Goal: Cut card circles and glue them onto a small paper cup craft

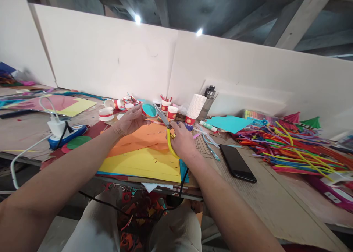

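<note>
Between the fingers and thumb of my left hand (131,120) is a paper cup (149,110) whose facing round end is teal, with a red and white edge. My right hand (182,138) is closed around the yellow handles of a pair of scissors (163,116). Their blades point up and left, close to the cup's right edge; whether they touch it I cannot tell. Both hands are above orange paper (138,138) and yellow paper (143,164), which have small scraps on them.
A stack of paper cups (195,106), a bottle (208,101) and a glue stick (208,126) stand or lie behind my right hand. To the right are a black phone (237,163) and many pipe cleaners (298,145). A blue power strip (66,134) lies left.
</note>
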The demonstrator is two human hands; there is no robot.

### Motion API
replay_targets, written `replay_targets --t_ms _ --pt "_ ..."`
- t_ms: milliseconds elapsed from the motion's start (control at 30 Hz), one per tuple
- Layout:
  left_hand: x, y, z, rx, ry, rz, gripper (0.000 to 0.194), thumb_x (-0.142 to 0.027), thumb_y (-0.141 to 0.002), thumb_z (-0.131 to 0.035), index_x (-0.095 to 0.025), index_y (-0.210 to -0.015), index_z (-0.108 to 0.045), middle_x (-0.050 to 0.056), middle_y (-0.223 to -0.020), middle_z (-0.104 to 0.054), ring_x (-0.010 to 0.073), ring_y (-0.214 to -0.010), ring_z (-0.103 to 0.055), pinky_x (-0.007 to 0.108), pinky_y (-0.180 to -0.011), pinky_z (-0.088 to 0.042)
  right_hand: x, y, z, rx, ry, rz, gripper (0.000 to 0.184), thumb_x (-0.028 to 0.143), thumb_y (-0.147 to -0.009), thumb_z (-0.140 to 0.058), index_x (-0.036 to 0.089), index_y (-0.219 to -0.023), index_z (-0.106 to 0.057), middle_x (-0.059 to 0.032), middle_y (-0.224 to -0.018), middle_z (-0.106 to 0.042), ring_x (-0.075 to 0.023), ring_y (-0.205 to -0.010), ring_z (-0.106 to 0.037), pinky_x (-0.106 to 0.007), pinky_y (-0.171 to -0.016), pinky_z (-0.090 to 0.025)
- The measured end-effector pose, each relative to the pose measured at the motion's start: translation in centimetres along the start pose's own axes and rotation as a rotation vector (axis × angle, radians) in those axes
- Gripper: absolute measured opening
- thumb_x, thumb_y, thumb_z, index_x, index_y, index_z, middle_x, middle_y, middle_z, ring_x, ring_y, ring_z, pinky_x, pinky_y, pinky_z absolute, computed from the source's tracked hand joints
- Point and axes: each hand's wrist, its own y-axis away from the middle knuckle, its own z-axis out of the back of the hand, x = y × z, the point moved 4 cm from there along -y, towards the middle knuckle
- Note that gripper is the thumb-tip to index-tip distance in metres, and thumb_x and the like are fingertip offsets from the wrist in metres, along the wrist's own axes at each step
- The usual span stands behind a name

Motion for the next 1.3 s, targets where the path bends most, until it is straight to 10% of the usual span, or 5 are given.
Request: replay_targets --t_ms 1300 --pt "0.7 -0.1 0.2 0.018 -0.01 0.076 0.038 -0.041 -0.079 -0.076 -0.016 -0.105 -0.068 0.013 -0.102 -0.076 0.0295 -0.098 -0.074 0.033 -0.071 -0.061 -0.2 0.0 -0.2 -0.004 -0.048 0.026 0.037 0.033 -0.094 -0.05 0.024 -0.129 -0.056 -0.0096 -0.119 -0.057 -0.0229 -0.09 -0.064 -0.033 -0.072 -0.05"
